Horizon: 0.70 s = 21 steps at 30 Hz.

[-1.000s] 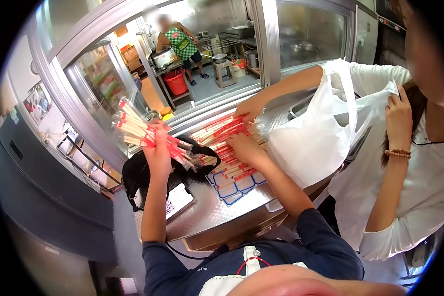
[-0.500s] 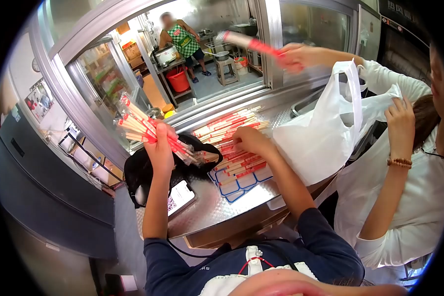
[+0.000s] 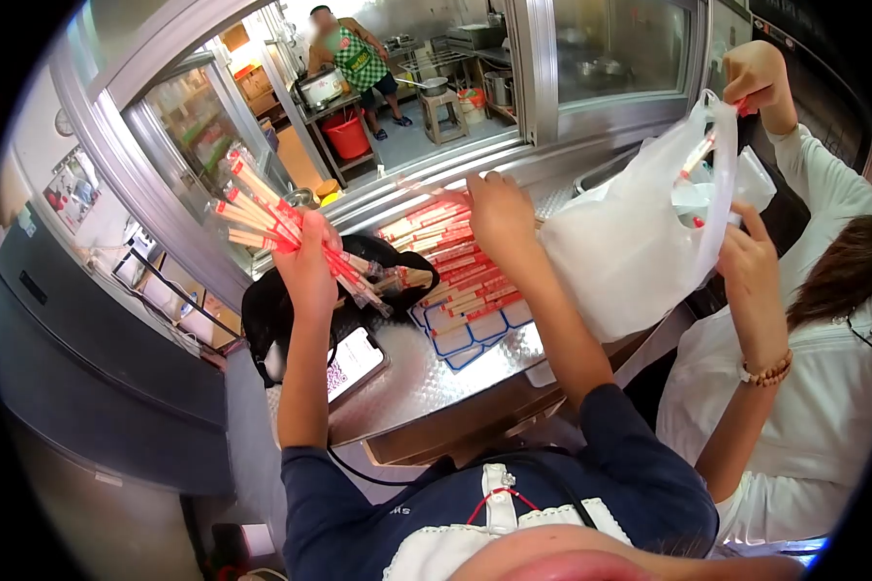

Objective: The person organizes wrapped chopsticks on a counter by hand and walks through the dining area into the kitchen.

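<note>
My left hand [image 3: 308,257] is closed around a bunch of wrapped chopsticks [image 3: 257,205] in red and clear sleeves, fanned up to the left. My right hand [image 3: 502,215] is raised over the chopstick pile [image 3: 460,261], its fingers pinching a motion-blurred wrapped pair of chopsticks [image 3: 426,189] that points left. The pile lies on the metal counter [image 3: 426,407], on blue-edged white cards [image 3: 475,339]. To the right, a co-worker's hand [image 3: 758,76] pinches a red-sleeved piece above a white plastic bag [image 3: 620,252]; the other hand [image 3: 751,266] holds the bag's opening.
Beside my left forearm are a black bag [image 3: 271,310] and a phone [image 3: 354,363] showing a QR code. Beyond the counter is a sliding-window frame [image 3: 538,73]; a person in a green checked apron [image 3: 358,60] stands in the kitchen. A dark cabinet [image 3: 97,358] stands left.
My right hand has risen from the pile with a wrapped pair. My left hand has barely moved. The co-worker's far hand has moved right, above the bag, and red-sleeved chopsticks now show inside it.
</note>
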{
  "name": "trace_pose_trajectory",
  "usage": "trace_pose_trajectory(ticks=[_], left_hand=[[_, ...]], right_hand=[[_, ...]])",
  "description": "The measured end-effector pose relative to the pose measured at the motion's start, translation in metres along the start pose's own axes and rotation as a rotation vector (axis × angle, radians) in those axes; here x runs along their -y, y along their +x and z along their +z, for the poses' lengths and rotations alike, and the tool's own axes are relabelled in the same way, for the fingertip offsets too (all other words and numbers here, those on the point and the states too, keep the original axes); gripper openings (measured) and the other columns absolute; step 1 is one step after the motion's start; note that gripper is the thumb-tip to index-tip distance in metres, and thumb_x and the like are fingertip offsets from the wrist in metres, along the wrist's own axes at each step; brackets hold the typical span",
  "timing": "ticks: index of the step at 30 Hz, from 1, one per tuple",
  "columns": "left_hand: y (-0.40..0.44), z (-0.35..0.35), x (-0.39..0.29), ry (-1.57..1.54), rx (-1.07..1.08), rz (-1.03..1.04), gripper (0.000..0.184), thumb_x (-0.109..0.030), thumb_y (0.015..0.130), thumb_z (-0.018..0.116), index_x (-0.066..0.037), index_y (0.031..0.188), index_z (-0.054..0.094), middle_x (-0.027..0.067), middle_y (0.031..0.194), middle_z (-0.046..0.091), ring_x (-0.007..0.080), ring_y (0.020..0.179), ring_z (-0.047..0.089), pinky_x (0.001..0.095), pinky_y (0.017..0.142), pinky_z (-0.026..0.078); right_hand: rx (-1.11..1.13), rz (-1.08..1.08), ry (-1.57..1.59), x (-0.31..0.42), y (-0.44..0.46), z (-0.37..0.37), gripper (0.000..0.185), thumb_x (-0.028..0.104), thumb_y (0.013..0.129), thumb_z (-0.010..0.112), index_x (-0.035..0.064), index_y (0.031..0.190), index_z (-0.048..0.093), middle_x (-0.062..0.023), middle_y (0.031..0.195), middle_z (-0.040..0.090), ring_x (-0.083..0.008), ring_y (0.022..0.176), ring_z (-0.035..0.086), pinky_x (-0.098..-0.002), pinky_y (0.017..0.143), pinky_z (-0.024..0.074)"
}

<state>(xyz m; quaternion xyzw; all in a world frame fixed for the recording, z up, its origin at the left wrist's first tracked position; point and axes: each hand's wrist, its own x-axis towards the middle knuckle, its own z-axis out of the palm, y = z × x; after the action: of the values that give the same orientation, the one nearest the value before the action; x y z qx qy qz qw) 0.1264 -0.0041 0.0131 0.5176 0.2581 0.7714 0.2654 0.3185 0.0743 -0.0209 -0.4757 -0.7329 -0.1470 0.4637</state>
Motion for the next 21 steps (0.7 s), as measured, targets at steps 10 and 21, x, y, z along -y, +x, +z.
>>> trace_pose_trajectory(ticks=[10, 21], left_hand=[[-0.011, 0.011, 0.014, 0.050, 0.086, -0.054, 0.024, -0.013, 0.081, 0.055, 0.002, 0.098, 0.047, 0.0114, 0.092, 0.056, 0.0162, 0.083, 0.055, 0.0264, 0.072, 0.046], [-0.008, 0.013, 0.017, -0.016, 0.015, -0.119, 0.023, -0.005, 0.078, 0.057, 0.003, 0.098, 0.049, 0.0120, 0.091, 0.058, 0.0161, 0.081, 0.057, 0.0266, 0.073, 0.046]], right_hand=[[0.318, 0.087, 1.290, 0.076, 0.003, -0.021, 0.012, 0.007, 0.075, 0.055, -0.0032, 0.081, 0.053, -0.0114, 0.067, 0.054, -0.0162, 0.060, 0.052, -0.0282, 0.056, 0.0415], [0.266, 0.003, 1.160, 0.073, -0.002, -0.004, 0.015, 0.009, 0.078, 0.053, -0.0021, 0.081, 0.045, -0.0090, 0.065, 0.051, -0.0147, 0.058, 0.048, -0.0271, 0.054, 0.0395]])
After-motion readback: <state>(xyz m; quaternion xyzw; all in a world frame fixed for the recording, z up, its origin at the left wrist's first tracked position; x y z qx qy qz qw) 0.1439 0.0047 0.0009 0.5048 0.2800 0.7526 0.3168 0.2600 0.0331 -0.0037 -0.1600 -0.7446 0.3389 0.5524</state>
